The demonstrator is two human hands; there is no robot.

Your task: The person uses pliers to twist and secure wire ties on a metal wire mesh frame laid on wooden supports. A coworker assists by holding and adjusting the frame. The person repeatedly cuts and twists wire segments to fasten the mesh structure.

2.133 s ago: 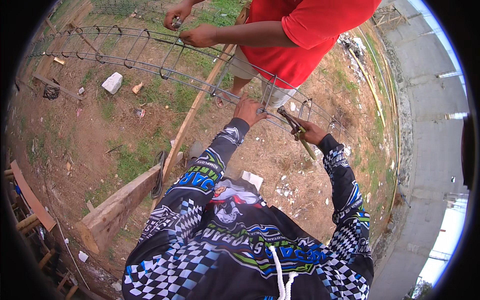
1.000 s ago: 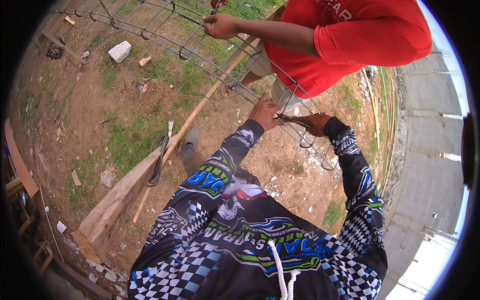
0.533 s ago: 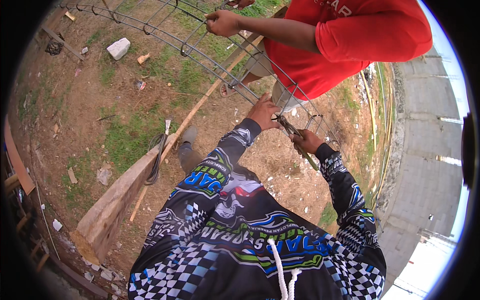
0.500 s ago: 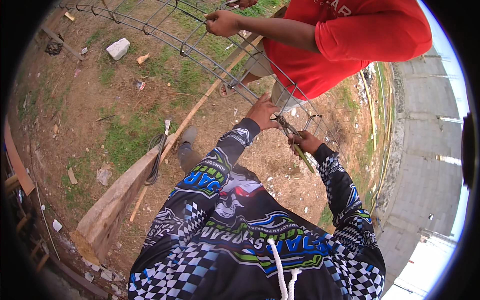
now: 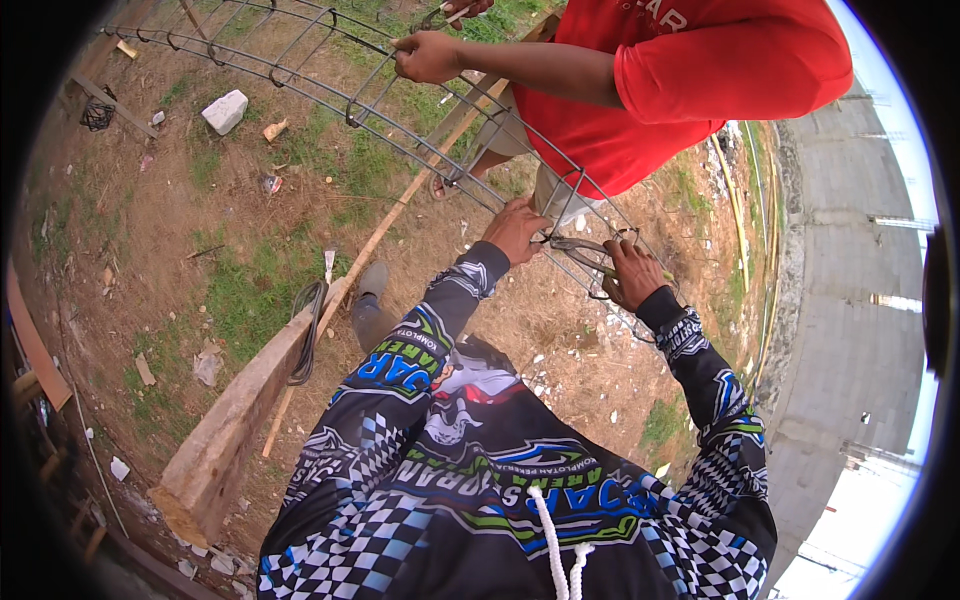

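Note:
A long rebar cage [image 5: 400, 151] of thin steel bars and bent stirrups runs from the upper left to in front of me. My left hand [image 5: 517, 232] is closed around a bar at one of its crossings, fingertips beside the joint. In my right hand [image 5: 635, 275] is a pair of pincers [image 5: 582, 246], gripped by the handles. Their jaws meet the same crossing, close to my left fingertips; any tie wire there is too small to make out. The pincers lie nearly level, and my right fingers hide much of the handles.
Across the cage stands a person in a red shirt [image 5: 690, 95], one hand [image 5: 428, 57] on the bars. A thick timber beam [image 5: 235, 430] with a coiled cable [image 5: 308, 330] slants at my left. A white block [image 5: 225, 112] lies on the ground; a grey block wall [image 5: 845, 250] rises at right.
The pincers have swung from pointing down toward me to nearly level. My right hand has moved outward to the right and slightly up with them. My left hand stays at the crossing.

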